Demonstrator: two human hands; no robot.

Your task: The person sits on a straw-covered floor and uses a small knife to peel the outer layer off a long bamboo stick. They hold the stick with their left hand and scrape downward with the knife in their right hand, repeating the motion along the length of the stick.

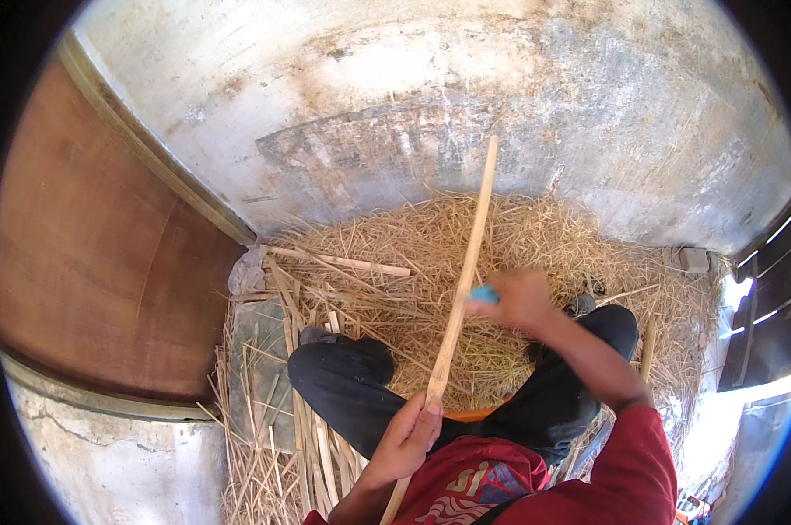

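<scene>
Above straw [544, 241], pale strip [453, 337] is clasped in left fingers [427, 429]; blue item [484, 296], held in right fingers [506, 293], is best guided evenly.

A stained, weathered wall [623, 131] rises over a straw-covered floor [562, 232], brown panel [98, 236] at left (daylight glares at right).
</scene>
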